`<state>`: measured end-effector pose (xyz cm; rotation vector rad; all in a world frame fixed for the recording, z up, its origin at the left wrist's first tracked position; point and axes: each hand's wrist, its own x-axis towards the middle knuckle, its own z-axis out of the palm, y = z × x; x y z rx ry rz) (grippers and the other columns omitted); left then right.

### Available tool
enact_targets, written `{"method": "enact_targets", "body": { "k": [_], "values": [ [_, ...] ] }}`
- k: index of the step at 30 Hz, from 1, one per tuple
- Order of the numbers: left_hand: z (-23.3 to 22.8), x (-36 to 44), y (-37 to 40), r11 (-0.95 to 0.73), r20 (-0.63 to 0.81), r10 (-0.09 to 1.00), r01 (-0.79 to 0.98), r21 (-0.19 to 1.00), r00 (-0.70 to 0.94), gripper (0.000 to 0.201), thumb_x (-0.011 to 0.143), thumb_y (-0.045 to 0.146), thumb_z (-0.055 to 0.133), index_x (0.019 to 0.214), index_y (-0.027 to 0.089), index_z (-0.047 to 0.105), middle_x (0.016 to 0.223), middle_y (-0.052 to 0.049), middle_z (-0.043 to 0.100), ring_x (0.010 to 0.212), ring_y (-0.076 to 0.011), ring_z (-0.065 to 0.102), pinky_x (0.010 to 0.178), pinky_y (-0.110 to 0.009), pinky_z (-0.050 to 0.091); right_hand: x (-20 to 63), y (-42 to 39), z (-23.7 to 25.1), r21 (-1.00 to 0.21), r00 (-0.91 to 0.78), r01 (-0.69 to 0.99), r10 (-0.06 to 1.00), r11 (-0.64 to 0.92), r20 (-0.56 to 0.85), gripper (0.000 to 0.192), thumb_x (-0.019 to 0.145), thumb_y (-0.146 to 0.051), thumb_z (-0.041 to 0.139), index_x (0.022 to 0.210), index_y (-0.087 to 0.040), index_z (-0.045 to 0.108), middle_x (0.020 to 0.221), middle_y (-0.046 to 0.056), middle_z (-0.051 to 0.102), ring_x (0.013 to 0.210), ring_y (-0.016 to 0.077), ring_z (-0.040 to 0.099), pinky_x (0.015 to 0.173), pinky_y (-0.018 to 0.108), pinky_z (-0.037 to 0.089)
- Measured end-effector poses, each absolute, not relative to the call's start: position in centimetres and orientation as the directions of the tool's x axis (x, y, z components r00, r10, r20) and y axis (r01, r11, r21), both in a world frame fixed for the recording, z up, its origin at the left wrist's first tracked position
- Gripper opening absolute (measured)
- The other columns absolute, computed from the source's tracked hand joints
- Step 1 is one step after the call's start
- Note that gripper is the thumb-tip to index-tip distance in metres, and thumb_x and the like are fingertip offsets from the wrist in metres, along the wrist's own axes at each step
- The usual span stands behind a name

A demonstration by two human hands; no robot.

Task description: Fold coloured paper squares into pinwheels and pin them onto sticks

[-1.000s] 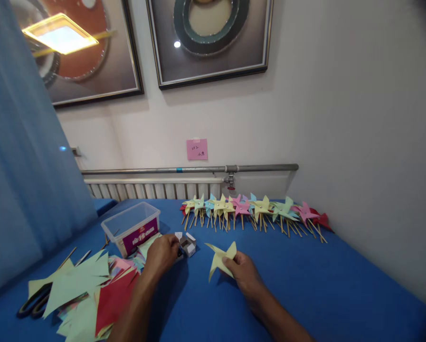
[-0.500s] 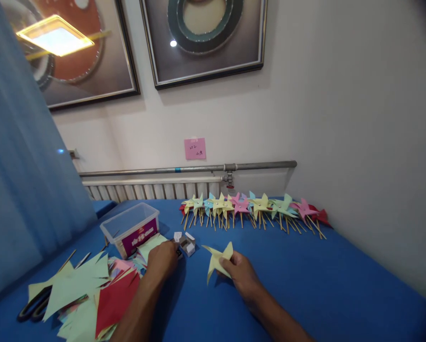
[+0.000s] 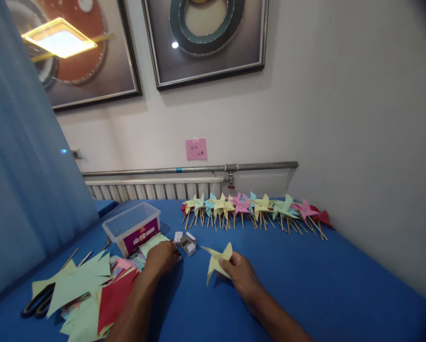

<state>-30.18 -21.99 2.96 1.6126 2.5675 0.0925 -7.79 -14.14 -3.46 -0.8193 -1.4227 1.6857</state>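
While right hand [image 3: 241, 272] pinches yellow pinwheel [image 3: 218, 260], left hand [image 3: 162, 257] curled, grip unclear; tub label [image 3: 140, 235] unreadable.

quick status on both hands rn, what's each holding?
Left hand: curled beside the small open box, fingertips down on the table; whether it holds anything cannot be told.
Right hand: closed on the yellow paper pinwheel.
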Motion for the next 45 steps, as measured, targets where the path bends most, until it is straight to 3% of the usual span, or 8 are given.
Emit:
{"method": "enact_targets", "body": {
  "k": [12,20,26,29,33,38,42,45],
  "values": [
    [2.1,-30.2,-21.8,0.443,0.018,0.896,0.896,0.030,-0.444,0.036,0.096,0.024,0.042,0.109,0.012,0.074,0.111,-0.021,0.076,0.101,-0.0326,0.073,0.079,-0.036,0.050,-7.9,-14.1,-3.5,-0.979,-0.507,-0.169,0.862,-0.113,-0.012,0.034,0.066,-0.046,0.082,0.085,-0.019,0.071,0.088,0.007,0.078,0.086,0.0282,0.073,0.083,0.041,0.058],
    [3.1,-30.1,-22.3,0.405,-0.044,0.914,0.910,0.088,-0.403,0.027,0.088,0.026,0.052,0.092,0.018,0.078,0.104,-0.017,0.079,0.099,-0.0321,0.074,0.075,-0.034,0.050,-7.8,-14.1,-3.5,-0.984,-0.505,-0.160,0.863,-0.081,0.011,0.032,0.069,-0.044,0.079,0.088,-0.018,0.074,0.088,0.007,0.079,0.086,0.0283,0.073,0.078,0.038,0.057],
    [1.9,-30.5,-21.7,0.432,-0.021,0.902,0.901,0.033,-0.432,0.030,0.094,0.023,0.047,0.099,0.016,0.075,0.108,-0.019,0.078,0.098,-0.0304,0.074,0.073,-0.032,0.048,-7.8,-14.1,-3.5,-0.986,-0.499,-0.145,0.867,-0.081,0.002,0.035,0.068,-0.044,0.078,0.089,-0.016,0.074,0.088,0.007,0.079,0.081,0.0259,0.072,0.074,0.035,0.057],
    [1.7,-30.7,-21.7,0.444,0.034,0.894,0.894,0.054,-0.446,0.028,0.095,0.022,0.046,0.094,0.016,0.073,0.105,-0.018,0.078,0.094,-0.0286,0.074,0.070,-0.031,0.044,-7.7,-14.1,-3.6,-0.986,-0.503,-0.151,0.864,-0.075,0.011,0.035,0.070,-0.043,0.077,0.091,-0.016,0.073,0.089,0.007,0.079,0.083,0.0258,0.073,0.078,0.036,0.057],
    [2.1,-30.8,-21.8,0.445,0.169,0.861,0.871,0.210,-0.481,0.017,0.089,0.019,0.052,0.079,0.019,0.067,0.090,-0.011,0.077,0.085,-0.0240,0.071,0.064,-0.028,0.035,-7.7,-14.1,-3.7,-0.986,-0.503,-0.152,0.864,-0.068,0.018,0.033,0.070,-0.044,0.076,0.088,-0.017,0.072,0.086,0.007,0.078,0.082,0.0261,0.073,0.077,0.036,0.057],
    [2.0,-30.3,-21.5,0.283,0.291,0.825,0.800,0.530,-0.485,0.018,0.076,0.010,0.057,0.063,0.020,0.052,0.062,-0.001,0.063,0.063,-0.0162,0.058,0.059,-0.026,0.029,-7.8,-14.1,-3.4,-0.978,-0.487,-0.176,0.873,-0.108,-0.009,0.031,0.067,-0.042,0.078,0.085,-0.018,0.072,0.085,0.007,0.078,0.083,0.0266,0.073,0.076,0.035,0.058],
    [1.6,-29.4,-21.1,0.080,0.293,0.831,0.623,0.779,-0.472,0.015,0.073,0.015,0.058,0.062,0.021,0.050,0.054,0.005,0.052,0.054,-0.0124,0.048,0.054,-0.024,0.028,-7.7,-14.0,-3.4,-0.966,-0.440,-0.213,0.897,-0.144,-0.037,0.034,0.063,-0.040,0.080,0.087,-0.017,0.073,0.085,0.006,0.078,0.077,0.0241,0.072,0.072,0.034,0.058],
    [1.5,-28.1,-20.9,-0.046,0.239,0.886,0.436,0.899,-0.398,0.010,0.073,0.025,0.062,0.067,0.021,0.055,0.054,0.006,0.053,0.052,-0.0113,0.046,0.054,-0.023,0.031,-7.7,-14.0,-3.5,-0.965,-0.436,-0.221,0.899,-0.141,-0.032,0.031,0.065,-0.038,0.079,0.087,-0.016,0.074,0.078,0.005,0.076,0.070,0.0219,0.070,0.069,0.032,0.057]
  ]
}}
